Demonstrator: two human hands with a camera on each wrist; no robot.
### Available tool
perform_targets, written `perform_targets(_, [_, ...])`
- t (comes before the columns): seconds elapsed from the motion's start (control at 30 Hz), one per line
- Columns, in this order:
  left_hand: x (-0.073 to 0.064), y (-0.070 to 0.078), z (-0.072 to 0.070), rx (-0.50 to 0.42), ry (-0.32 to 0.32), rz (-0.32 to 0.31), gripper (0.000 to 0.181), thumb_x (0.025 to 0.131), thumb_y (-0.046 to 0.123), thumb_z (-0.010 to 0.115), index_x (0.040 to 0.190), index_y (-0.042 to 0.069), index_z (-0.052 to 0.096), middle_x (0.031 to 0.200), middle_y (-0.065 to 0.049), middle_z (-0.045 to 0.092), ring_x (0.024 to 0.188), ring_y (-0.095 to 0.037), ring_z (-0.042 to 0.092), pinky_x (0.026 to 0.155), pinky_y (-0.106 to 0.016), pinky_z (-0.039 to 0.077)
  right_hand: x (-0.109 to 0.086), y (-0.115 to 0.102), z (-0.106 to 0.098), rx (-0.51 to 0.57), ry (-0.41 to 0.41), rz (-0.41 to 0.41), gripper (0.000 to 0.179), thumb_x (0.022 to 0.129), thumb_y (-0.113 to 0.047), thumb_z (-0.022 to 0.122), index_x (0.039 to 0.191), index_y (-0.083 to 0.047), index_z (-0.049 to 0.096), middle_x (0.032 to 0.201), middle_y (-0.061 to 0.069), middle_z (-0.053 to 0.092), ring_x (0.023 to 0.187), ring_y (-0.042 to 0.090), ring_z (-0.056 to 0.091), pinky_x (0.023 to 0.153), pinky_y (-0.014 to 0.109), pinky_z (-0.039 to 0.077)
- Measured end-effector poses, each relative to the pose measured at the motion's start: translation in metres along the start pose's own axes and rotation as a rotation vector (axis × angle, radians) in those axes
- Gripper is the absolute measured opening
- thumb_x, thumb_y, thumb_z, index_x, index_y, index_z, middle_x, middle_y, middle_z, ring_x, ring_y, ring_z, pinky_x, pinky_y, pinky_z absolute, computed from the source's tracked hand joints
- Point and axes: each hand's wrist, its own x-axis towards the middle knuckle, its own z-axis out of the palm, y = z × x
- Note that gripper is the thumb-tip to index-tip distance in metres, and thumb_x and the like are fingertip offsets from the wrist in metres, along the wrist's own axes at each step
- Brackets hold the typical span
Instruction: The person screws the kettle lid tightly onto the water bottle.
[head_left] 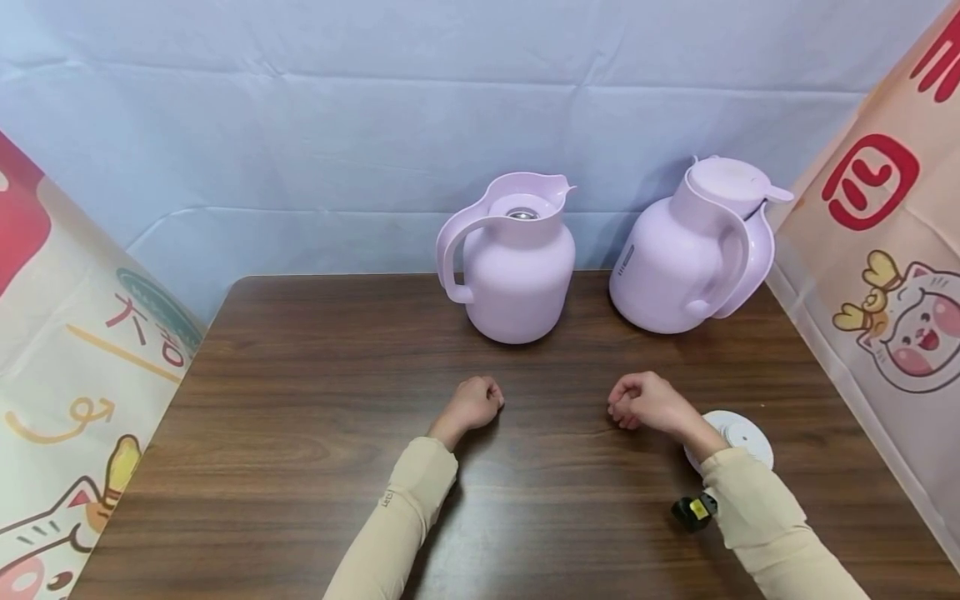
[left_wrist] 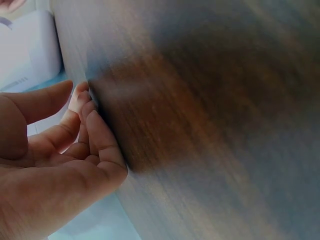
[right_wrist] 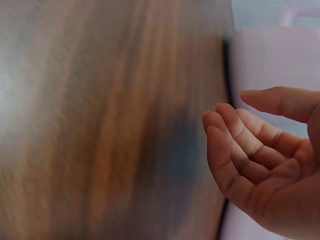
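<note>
Two lilac vacuum jugs stand at the back of the table. The left jug (head_left: 519,283) has no lid on and shows a silvery opening, its handle pointing left. On the right jug (head_left: 660,267) a lid (head_left: 729,179) sits over the mouth. My left hand (head_left: 474,402) rests at the table in front of the left jug, fingers loosely curled around nothing. Further right, my right hand (head_left: 651,402) is likewise loosely bent, with a gap between thumb and fingers (right_wrist: 222,160). Under the right wrist lies a white round disc (head_left: 756,442) with a raised centre, partly hidden.
A brown wood-grain table (head_left: 300,400) carries everything. Behind it hangs a pale blue cloth (head_left: 337,150); printed cloths (head_left: 885,275) stand at both sides. A small black device (head_left: 692,513) with a yellow label is by the right sleeve.
</note>
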Motion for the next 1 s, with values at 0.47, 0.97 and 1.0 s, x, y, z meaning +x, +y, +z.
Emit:
perform_targets(0.47, [0.0,0.001,0.001,-0.013,0.001,-0.005,0.009,0.083,0.005,0.056,0.075,0.005,0.057,0.072,-0.001,0.048,0.072,-0.017,0.046,0.066,-0.025,0.038,0.009,0.006,0.02,-0.082,-0.049,0.096,0.013,0.069,0.008,0.051,0.081,0.009,0.056,0.062,0.002,0.054,0.056,0.016,0.053,0.052,0.033,0.049])
perform_targets(0.97, [-0.001,0.002,0.0,-0.003,-0.013,-0.012,0.009,0.085,0.01,0.059,0.077,0.006,0.059,0.072,0.0,0.05,0.072,-0.015,0.047,0.067,-0.026,0.039,0.016,0.01,0.022,-0.259,-0.077,0.048,0.012,0.064,0.008,0.053,0.067,-0.003,0.053,0.055,-0.002,0.048,0.048,0.011,0.046,0.047,0.027,0.04])
perform_targets(1.0, [-0.001,0.002,-0.002,-0.008,-0.022,-0.016,0.009,0.085,0.011,0.059,0.078,0.006,0.059,0.073,0.0,0.052,0.071,-0.015,0.047,0.066,-0.026,0.039,0.016,0.01,0.022,-0.269,-0.082,0.048,0.012,0.065,0.008,0.053,0.067,-0.003,0.053,0.055,-0.003,0.048,0.049,0.01,0.046,0.048,0.027,0.04])
